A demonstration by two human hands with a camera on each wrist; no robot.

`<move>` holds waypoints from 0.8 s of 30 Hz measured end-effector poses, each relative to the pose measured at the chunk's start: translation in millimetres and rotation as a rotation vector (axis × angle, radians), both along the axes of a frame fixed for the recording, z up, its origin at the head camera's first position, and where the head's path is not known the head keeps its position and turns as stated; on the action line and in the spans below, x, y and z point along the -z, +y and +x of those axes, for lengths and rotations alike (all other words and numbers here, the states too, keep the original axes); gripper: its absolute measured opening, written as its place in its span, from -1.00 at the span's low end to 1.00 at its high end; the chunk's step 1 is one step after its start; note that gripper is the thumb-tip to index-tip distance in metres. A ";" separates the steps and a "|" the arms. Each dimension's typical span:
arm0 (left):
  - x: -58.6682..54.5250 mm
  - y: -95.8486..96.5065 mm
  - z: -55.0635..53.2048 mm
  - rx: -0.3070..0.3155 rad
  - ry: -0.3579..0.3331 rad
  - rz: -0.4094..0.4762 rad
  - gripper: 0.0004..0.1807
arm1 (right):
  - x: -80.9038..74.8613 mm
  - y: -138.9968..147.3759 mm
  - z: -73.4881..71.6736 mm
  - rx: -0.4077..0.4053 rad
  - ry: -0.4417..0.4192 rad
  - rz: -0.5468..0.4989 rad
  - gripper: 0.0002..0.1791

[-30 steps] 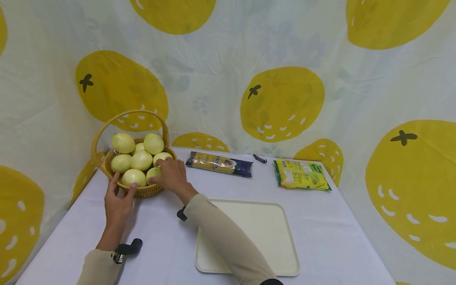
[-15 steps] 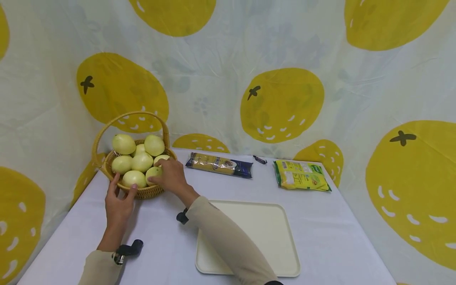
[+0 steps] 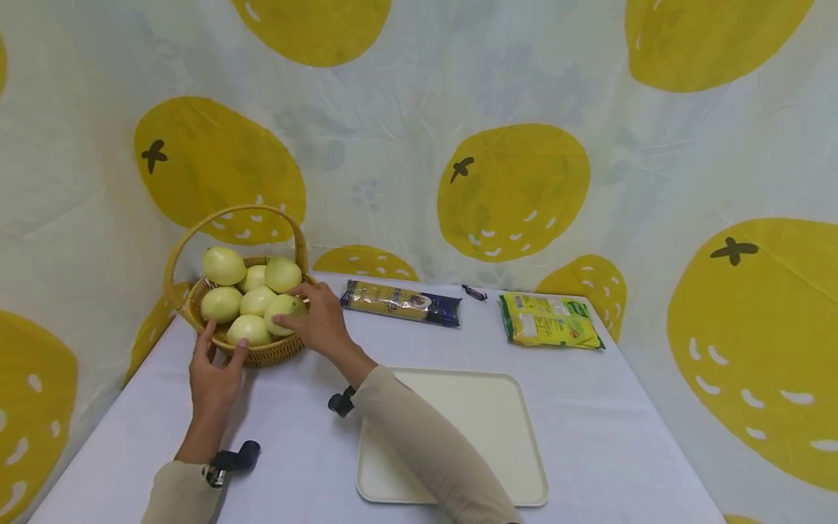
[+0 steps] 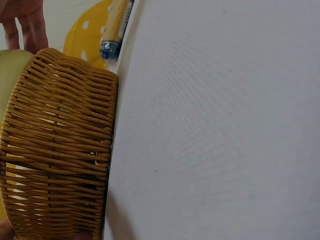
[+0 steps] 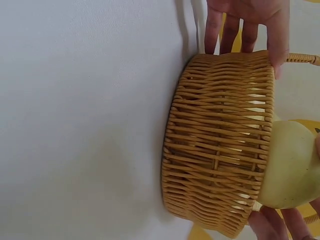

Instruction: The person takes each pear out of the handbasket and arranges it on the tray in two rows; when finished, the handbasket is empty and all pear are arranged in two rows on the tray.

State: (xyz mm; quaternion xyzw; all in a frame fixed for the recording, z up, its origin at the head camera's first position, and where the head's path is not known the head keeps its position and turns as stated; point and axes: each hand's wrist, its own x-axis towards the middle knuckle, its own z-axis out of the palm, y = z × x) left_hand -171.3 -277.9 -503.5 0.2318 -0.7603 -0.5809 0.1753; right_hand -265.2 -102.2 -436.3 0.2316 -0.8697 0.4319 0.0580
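A tan wicker basket with an arched handle stands at the table's left, heaped with several pale green round fruits. My left hand holds the basket's near left side, thumb at the front and fingers along the left wall. On the basket's right side my right hand grips one pale green round fruit between thumb and fingers, above the rim and close against its neighbours. In the right wrist view this held fruit shows beyond the basket wall. Some of its fingers are hidden there.
An off-white tray lies at the front, partly under my right forearm. Along the back are a blue-and-yellow pasta packet, a small dark wrapped item and a yellow-green packet. A fruit-print cloth hangs behind.
My right hand has raised the fruit from its place at the basket's right side and shifted it slightly up. The left hand stays on the basket.
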 end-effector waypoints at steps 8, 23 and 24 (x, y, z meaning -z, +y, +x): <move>-0.3 1.0 1.8 0.001 0.004 0.007 -0.14 | -4.1 21.4 4.6 0.011 -0.073 -0.153 -0.44; 0.3 -0.2 1.7 0.001 -0.012 0.017 -0.14 | -4.1 97.2 25.0 -0.002 -0.079 -0.275 -0.48; 0.2 0.0 1.9 0.003 -0.013 0.020 -0.14 | -2.7 103.3 26.6 0.006 -0.081 -0.267 -0.48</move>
